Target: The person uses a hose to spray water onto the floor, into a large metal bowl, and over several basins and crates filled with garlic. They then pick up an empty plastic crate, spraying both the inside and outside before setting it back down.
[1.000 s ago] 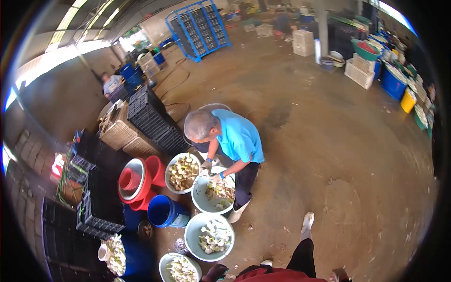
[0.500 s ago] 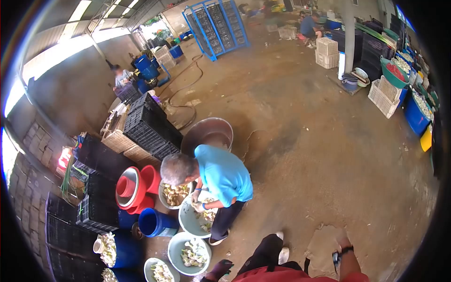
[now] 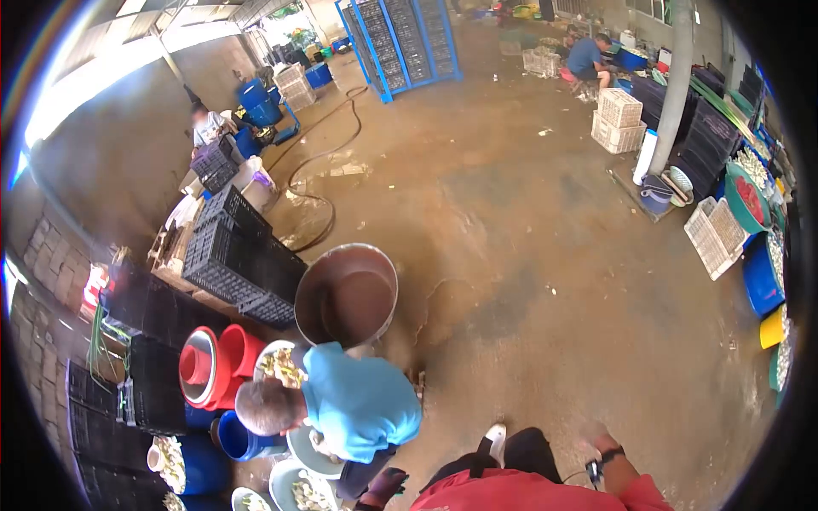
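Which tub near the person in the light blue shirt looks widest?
The round tub, brown inside, beside the black crates: it looks clearly wider than the red tubs and the pale tubs.

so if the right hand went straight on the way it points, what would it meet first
Nothing close, it seems: ahead of the right hand only floor shows, though blur and unclear depth leave its line uncertain.

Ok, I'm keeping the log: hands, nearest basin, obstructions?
Left hand low, no load visible; right hand blurred, no load visible. Pale basin holds white produce. Worker in blue bends beside it.
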Tool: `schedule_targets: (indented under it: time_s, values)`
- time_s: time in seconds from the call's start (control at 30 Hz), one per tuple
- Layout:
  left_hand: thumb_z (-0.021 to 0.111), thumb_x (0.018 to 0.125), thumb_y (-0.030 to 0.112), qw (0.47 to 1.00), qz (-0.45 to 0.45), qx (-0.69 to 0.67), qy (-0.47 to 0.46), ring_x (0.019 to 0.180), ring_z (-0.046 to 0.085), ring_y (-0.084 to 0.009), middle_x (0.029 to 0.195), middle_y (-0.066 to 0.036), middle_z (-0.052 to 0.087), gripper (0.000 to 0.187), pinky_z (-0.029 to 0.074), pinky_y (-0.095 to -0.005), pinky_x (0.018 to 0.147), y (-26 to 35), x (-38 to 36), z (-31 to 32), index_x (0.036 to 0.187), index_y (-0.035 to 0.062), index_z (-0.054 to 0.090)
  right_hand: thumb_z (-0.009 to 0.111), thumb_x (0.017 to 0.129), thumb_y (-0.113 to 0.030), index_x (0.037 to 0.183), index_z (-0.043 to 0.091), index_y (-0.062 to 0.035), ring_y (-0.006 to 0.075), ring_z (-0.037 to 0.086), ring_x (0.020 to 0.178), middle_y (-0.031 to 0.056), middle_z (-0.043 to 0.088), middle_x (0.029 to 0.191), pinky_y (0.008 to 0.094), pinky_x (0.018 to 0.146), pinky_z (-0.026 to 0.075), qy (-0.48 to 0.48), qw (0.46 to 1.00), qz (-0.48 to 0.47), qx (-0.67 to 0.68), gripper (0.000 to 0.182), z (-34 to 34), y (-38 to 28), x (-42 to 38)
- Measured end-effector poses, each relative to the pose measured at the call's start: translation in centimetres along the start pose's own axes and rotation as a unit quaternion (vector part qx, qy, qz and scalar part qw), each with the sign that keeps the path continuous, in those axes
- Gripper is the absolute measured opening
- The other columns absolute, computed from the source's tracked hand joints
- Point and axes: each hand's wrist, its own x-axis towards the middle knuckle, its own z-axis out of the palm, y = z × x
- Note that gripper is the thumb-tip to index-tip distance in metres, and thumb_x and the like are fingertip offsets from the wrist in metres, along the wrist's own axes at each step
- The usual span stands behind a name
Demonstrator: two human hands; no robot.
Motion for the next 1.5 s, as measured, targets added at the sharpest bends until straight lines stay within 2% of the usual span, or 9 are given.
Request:
schedule_targets:
  time_s: [0.27, 0.53, 0.6, 0.73, 0.97, 1.07, 1.13, 1.3, 1.5]
  values:
    - [0.055, 0.084, 0.022, 0.999, 0.001, -0.034, -0.007, 0.064, 0.055, -0.0154, 0.086, -0.005, 0.056, 0.022, 0.049, -0.0279, 0.051, 16.3, 11.9, 5.6, 0.095, 0.0041, 0.058, 0.061, 0.069, -0.027, 0.086, 0.068, -0.0114, 0.0293, 0.063, 0.079, 0.0133, 0.065, 0.085, 0.0401, 0.068, 0.049, -0.29, 0.955, 0.064, 0.022, 0.024, -11.3, 3.9, -3.5]
    - [0.056, 0.084, 0.023, 0.987, 0.025, -0.143, 0.066, 0.062, 0.055, -0.0155, 0.086, -0.006, 0.056, 0.022, 0.048, -0.0275, 0.05, 32.5, 17.6, 10.1, 0.095, 0.0046, 0.058, 0.053, 0.079, -0.029, 0.102, 0.062, -0.0076, 0.0341, 0.06, 0.092, 0.0183, 0.062, 0.097, 0.0423, 0.075, 0.049, -0.249, 0.951, 0.032, -0.182, 0.032, -28.6, 15.6, 31.5]
    - [0.056, 0.084, 0.023, 0.981, 0.019, -0.173, 0.083, 0.062, 0.055, -0.0155, 0.086, -0.006, 0.056, 0.022, 0.048, -0.0274, 0.05, 35.9, 18.8, 10.3, 0.095, 0.0047, 0.058, 0.051, 0.079, -0.025, 0.097, 0.061, -0.0055, 0.0383, 0.058, 0.091, 0.0216, 0.061, 0.094, 0.0434, 0.076, 0.047, 0.035, 0.955, 0.236, 0.178, 0.028, -46.4, 4.6, 42.0]
    - [0.056, 0.084, 0.024, 0.978, 0.022, -0.174, 0.109, 0.061, 0.055, -0.0155, 0.086, -0.006, 0.057, 0.022, 0.047, -0.0272, 0.049, 39.8, 23.6, 10.1, 0.095, 0.0049, 0.058, 0.054, 0.08, -0.022, 0.091, 0.058, -0.0048, 0.0216, 0.059, 0.064, 0.0098, 0.063, 0.077, 0.0315, 0.059, 0.047, 0.117, 0.956, 0.012, 0.271, 0.021, -59.8, -1.2, 63.6]
    - [0.056, 0.083, 0.024, 0.982, 0.041, -0.119, 0.141, 0.059, 0.055, -0.0156, 0.087, -0.007, 0.057, 0.022, 0.047, -0.0269, 0.048, 47.5, 34.9, 4.6, 0.094, 0.0053, 0.058, 0.053, 0.082, -0.009, 0.084, 0.058, -0.0037, 0.012, 0.055, 0.057, 0.0041, 0.061, 0.07, 0.0252, 0.054, 0.046, -0.028, 0.905, -0.035, 0.423, 0.008, -71.2, -12.6, 77.8]
    - [0.056, 0.083, 0.025, 0.961, -0.023, -0.225, 0.161, 0.058, 0.055, -0.0157, 0.087, -0.007, 0.057, 0.022, 0.046, -0.0267, 0.048, 55.3, 38.3, 2.6, 0.094, 0.0055, 0.058, 0.048, 0.075, -0.022, 0.068, 0.064, -0.0081, 0.0242, 0.058, 0.058, 0.0105, 0.061, 0.062, 0.038, 0.055, 0.044, -0.155, 0.983, -0.011, 0.098, 0.022, -71.0, -9.6, 80.5]
    - [0.058, 0.082, 0.021, 0.944, -0.011, -0.284, 0.166, 0.06, 0.057, -0.0157, 0.082, -0.007, 0.058, 0.024, 0.048, -0.027, 0.052, 64.8, 39.2, 0.6, 0.099, 0.0033, 0.056, 0.053, 0.071, -0.023, 0.073, 0.066, -0.0081, 0.0296, 0.061, 0.066, 0.0165, 0.063, 0.072, 0.0425, 0.06, 0.046, -0.178, 0.926, -0.23, -0.242, 0.02, -64.8, -1.6, 84.7]
    - [0.061, 0.081, 0.014, 0.931, 0.002, -0.334, 0.145, 0.061, 0.058, -0.0149, 0.077, -0.006, 0.06, 0.025, 0.049, -0.0278, 0.055, 77.9, 48.4, -5.3, 0.102, 0.0016, 0.057, 0.053, 0.074, -0.02, 0.074, 0.065, -0.0046, 0.0232, 0.064, 0.072, 0.0128, 0.065, 0.075, 0.0382, 0.057, 0.047, -0.405, 0.897, -0.059, -0.168, 0.019, -71.3, 2.1, 84.6]
    - [0.058, 0.078, 0.014, 0.981, 0.023, -0.113, 0.157, 0.075, 0.057, -0.0217, 0.093, -0.011, 0.059, 0.024, 0.049, -0.0336, 0.062, 83.9, 58.8, -12.5, 0.101, 0.0066, 0.058, 0.052, 0.078, -0.018, 0.082, 0.068, -0.0059, 0.0287, 0.063, 0.079, 0.0145, 0.065, 0.084, 0.0392, 0.07, 0.049, -0.331, 0.918, -0.071, -0.206, 0.02, -83.2, -2.7, 105.0]
